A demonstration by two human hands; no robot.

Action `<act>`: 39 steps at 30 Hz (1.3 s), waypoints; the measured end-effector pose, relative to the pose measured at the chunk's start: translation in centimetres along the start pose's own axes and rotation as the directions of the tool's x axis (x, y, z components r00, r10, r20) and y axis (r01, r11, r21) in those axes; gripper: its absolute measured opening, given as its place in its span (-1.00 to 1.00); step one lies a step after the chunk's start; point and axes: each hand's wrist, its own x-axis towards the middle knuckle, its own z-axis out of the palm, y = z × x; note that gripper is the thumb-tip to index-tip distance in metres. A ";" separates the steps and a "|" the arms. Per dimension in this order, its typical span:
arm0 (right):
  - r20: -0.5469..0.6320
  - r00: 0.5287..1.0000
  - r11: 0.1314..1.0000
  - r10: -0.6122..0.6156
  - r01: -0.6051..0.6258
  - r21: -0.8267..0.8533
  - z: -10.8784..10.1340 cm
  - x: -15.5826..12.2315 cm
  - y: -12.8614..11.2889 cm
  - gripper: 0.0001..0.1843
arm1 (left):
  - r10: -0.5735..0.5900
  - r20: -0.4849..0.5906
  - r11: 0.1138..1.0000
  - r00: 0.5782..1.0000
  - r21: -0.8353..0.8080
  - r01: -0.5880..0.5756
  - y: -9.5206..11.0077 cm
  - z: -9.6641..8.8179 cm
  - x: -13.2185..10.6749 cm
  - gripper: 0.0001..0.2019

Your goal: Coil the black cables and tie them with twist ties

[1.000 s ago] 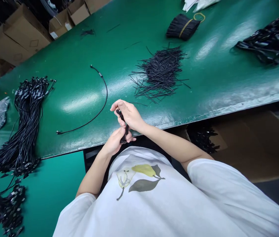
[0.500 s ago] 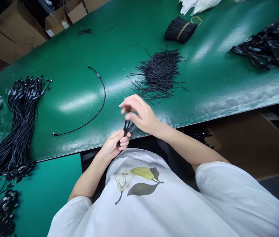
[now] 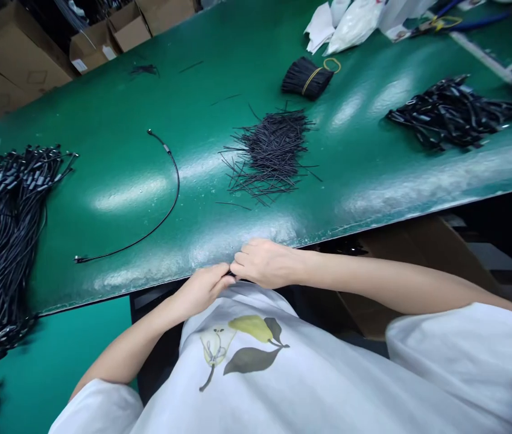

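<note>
My left hand [image 3: 204, 289] and my right hand [image 3: 262, 262] meet at the table's front edge, close to the white shirt. Both have their fingers closed, the fingertips touching or nearly so. Between them only a small dark bit of the black cable [image 3: 231, 273] shows; the rest is hidden under the hands. What the right fingers pinch is hidden. Beyond the hands lies a loose heap of thin black ties [image 3: 276, 150], with one stray tie [image 3: 234, 204] on its near side. A single black cable [image 3: 177, 187] with a plug at each end curves across the table to the left.
A large bundle of black cables [image 3: 15, 223] hangs over the table's left front edge. Behind the heap is a banded bundle of black ties [image 3: 306, 78]. Coiled cables [image 3: 450, 114], white bags [image 3: 355, 27] and blue-handled pliers [image 3: 473, 25] lie right. Cardboard boxes [image 3: 15, 54] stand back left.
My right hand has come down and closed beside my left. The folded cable loops seen earlier are now mostly covered. A stray tie now lies nearer than the heap. The view has shifted right.
</note>
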 end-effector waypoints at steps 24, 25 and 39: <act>-0.350 0.258 0.309 0.900 -0.946 0.098 1.9 -9.9 15.6 -0.74 | -0.329 -0.323 0.424 0.887 -0.890 -0.167 -1.0 0.9 1.9 -0.66; -0.351 0.257 0.301 0.900 -0.951 0.076 2.1 -9.8 15.8 -0.75 | -0.319 -0.298 0.394 0.900 -0.905 -0.160 -0.6 1.1 2.1 -0.65; -0.480 0.197 0.361 0.855 -0.890 0.279 1.2 -6.9 8.7 -0.69 | -0.213 -0.288 0.333 0.934 -0.920 -0.208 0.9 1.8 2.5 -0.64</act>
